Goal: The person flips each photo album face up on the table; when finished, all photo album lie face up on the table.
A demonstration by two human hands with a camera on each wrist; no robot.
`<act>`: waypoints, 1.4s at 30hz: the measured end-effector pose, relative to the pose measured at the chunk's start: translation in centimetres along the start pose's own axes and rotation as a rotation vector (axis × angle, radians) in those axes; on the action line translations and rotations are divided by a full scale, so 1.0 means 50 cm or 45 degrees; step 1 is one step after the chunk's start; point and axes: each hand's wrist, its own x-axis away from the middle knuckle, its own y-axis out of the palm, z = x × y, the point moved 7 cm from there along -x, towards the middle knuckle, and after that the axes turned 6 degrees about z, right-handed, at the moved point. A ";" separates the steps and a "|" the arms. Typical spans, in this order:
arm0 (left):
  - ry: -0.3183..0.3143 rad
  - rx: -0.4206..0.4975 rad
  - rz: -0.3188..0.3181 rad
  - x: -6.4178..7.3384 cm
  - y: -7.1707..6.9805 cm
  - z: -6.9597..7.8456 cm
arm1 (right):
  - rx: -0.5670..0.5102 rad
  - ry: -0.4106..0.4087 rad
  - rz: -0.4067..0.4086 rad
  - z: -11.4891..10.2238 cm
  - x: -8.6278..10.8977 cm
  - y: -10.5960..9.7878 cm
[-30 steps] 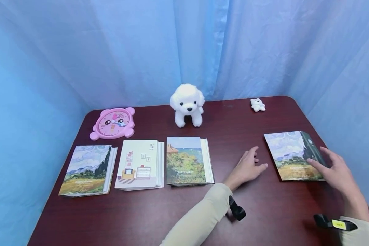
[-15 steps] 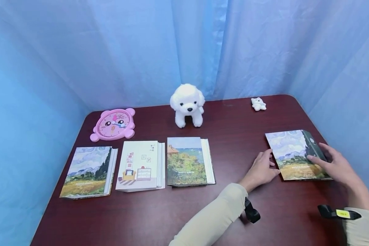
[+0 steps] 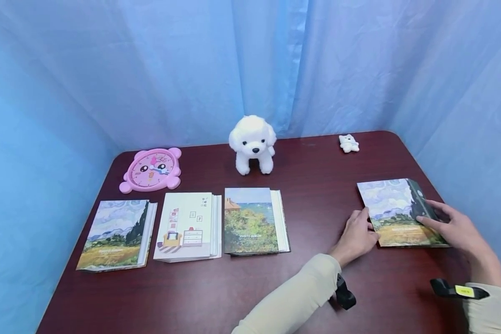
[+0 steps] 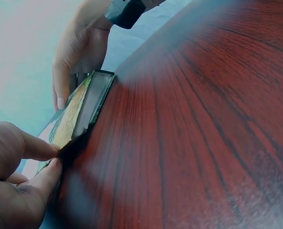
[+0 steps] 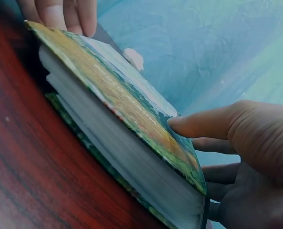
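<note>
A photo album (image 3: 394,213) with a painted wheat-field and cypress cover lies on the right of the table, its dark spine facing right. My left hand (image 3: 356,236) is at its left edge; in the left wrist view the thumb and index finger (image 4: 41,149) pinch the edge of the front cover. My right hand (image 3: 463,229) grips the spine side, and in the right wrist view its thumb (image 5: 198,123) lies on the cover while the other fingers are behind the spine. White page edges (image 5: 117,143) show between the covers.
Three more albums lie in a row: a wheat-field one (image 3: 114,234), a white one with furniture drawings (image 3: 188,225) and a seaside one (image 3: 250,220). Behind them are a pink clock (image 3: 152,170), a white plush dog (image 3: 253,144) and a small white figure (image 3: 349,143). Blue curtains surround the table.
My left hand has moved right across the table and now pinches the album's left cover edge. My right hand stays at the spine. The album has hardly moved.
</note>
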 end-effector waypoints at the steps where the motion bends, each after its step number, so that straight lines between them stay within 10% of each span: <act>1: -0.001 0.005 -0.008 0.000 0.001 -0.001 | -0.012 0.010 -0.001 0.000 0.001 0.000; 18: 0.019 0.005 -0.062 0.002 -0.002 0.002 | -0.332 -0.021 0.025 -0.001 0.018 -0.009; 27: -0.095 -0.172 -0.056 0.010 -0.009 0.015 | -0.287 -0.047 -0.001 -0.039 0.032 -0.024; 42: -0.007 -0.263 0.028 0.006 -0.022 0.014 | -0.281 -0.068 0.008 -0.086 0.043 -0.039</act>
